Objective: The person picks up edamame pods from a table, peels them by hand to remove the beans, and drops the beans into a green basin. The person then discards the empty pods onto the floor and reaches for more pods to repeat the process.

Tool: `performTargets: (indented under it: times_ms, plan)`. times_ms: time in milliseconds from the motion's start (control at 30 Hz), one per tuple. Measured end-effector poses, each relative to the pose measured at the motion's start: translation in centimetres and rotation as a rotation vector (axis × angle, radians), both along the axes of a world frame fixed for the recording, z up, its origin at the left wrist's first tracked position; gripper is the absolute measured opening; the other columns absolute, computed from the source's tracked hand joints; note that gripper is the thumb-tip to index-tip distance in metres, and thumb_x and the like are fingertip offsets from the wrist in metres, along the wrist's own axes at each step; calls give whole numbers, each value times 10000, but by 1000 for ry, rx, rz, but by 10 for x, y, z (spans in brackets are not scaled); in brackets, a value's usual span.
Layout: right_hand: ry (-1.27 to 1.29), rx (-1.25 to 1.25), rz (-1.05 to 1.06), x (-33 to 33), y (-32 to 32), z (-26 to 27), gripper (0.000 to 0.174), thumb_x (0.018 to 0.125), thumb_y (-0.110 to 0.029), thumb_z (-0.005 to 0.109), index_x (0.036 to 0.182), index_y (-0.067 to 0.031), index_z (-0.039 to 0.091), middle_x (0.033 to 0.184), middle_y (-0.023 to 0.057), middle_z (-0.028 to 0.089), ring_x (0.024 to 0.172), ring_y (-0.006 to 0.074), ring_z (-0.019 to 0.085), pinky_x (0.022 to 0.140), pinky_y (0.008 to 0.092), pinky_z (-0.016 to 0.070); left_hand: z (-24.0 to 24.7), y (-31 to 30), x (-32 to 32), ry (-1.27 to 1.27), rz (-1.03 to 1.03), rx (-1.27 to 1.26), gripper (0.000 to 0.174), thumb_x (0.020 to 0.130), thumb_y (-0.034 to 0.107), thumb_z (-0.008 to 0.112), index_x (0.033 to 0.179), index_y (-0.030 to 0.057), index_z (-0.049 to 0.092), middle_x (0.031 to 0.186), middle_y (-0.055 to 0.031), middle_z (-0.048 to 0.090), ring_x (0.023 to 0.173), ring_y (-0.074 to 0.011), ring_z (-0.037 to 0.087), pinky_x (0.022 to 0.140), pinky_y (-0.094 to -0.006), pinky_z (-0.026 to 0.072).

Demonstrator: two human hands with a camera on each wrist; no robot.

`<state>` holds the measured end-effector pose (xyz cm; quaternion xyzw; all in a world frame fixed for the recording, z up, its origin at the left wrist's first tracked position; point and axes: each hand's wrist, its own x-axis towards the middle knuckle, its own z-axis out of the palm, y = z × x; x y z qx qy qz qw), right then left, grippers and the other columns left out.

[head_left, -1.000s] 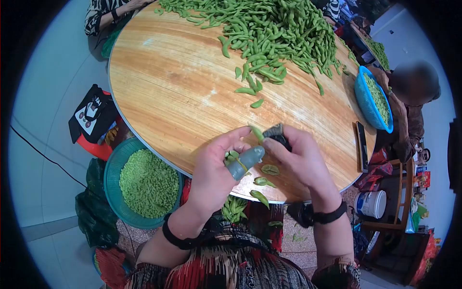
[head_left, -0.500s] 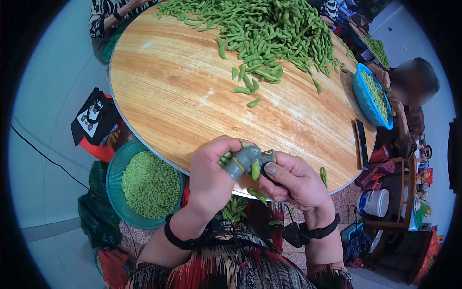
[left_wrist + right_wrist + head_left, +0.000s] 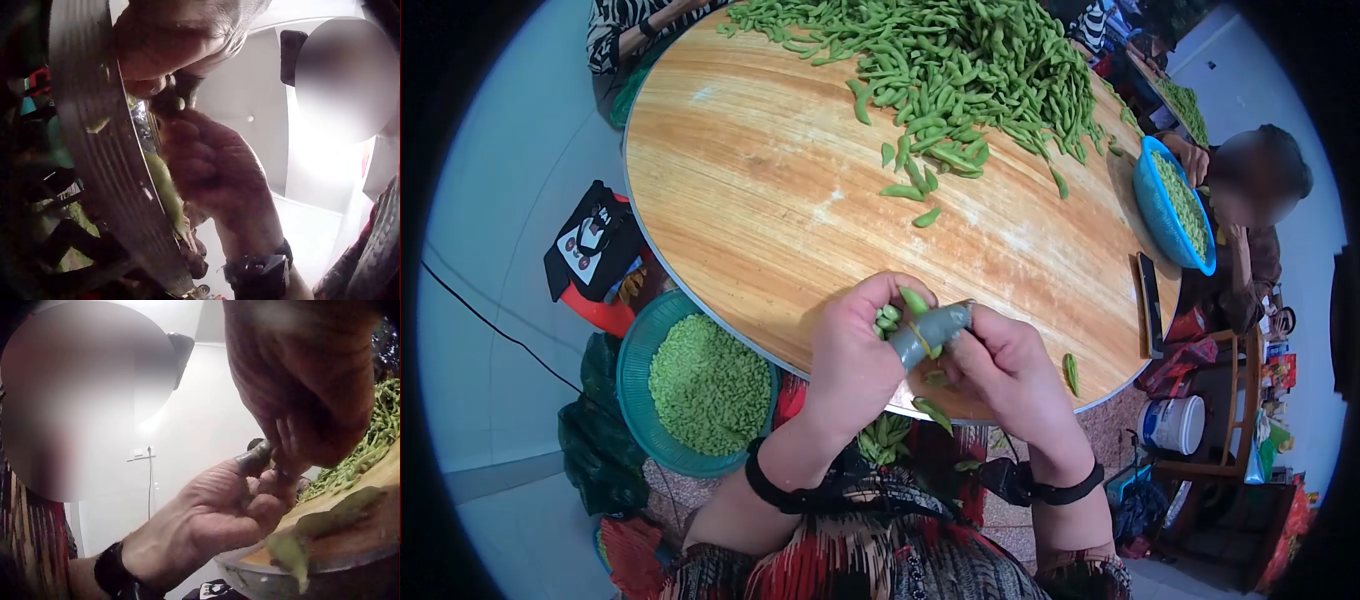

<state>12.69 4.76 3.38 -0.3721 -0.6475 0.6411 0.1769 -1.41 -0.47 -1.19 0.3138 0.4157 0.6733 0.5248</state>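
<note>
My left hand (image 3: 850,355) grips a green soybean pod (image 3: 913,301) whose tip sticks up beside the thumb. Several shelled beans (image 3: 887,320) lie in its curled fingers. A grey sleeve (image 3: 932,335) with a yellow band covers the left thumb. My right hand (image 3: 1020,375) meets that thumb's tip, its fingers curled and pinching at the pod's other end, which is mostly hidden. In the right wrist view the fingertips of both hands come together above the table edge. A loose pod (image 3: 933,412) lies at the table's near edge, below the hands.
A big heap of pods (image 3: 990,70) covers the far side of the round wooden table (image 3: 740,190). A green basket of shelled beans (image 3: 628,370) stands low at left. At right are a blue basket (image 3: 1150,215), a phone (image 3: 1150,305) and another person (image 3: 1250,260).
My hands came closer together. The pod held up between them a second ago is no longer raised there, and my left thumb now reaches to the right fingertips. A pod now lies farther right on the table.
</note>
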Motion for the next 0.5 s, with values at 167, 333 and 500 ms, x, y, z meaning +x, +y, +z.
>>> performTargets:
  times_ms: [167, 333, 500]
  plan:
    - [-102, 288, -8, -7, 21, -4, 189, 898, -128, 508, 775, 15, 508, 571, 66, 499, 542, 92, 445, 514, 271, 398, 4, 10, -1, 64, 131, -18, 168, 840, 21, 577, 1005, 4, 606, 826, 4, 565, 716, -23, 510, 573, -162, 409]
    - [-145, 325, 10, -15, 23, 10, 161, 871, -123, 541, 794, 15, 513, 589, 129, 508, 530, 157, 479, 523, 309, 418, 3, 11, -11, -432, -18, -64, 241, 849, -11, 531, 1080, 24, 590, 777, 26, 528, 657, 0, 453, 480, -118, 303]
    - [-337, 957, 66, -30, 3, 1, 181, 804, -94, 606, 831, 0, 453, 646, 207, 561, 584, 392, 565, 508, 453, 447, 4, 17, 6, -163, 203, -81, 295, 812, -104, 411, 1023, 7, 584, 904, -15, 568, 747, -56, 505, 647, -167, 404]
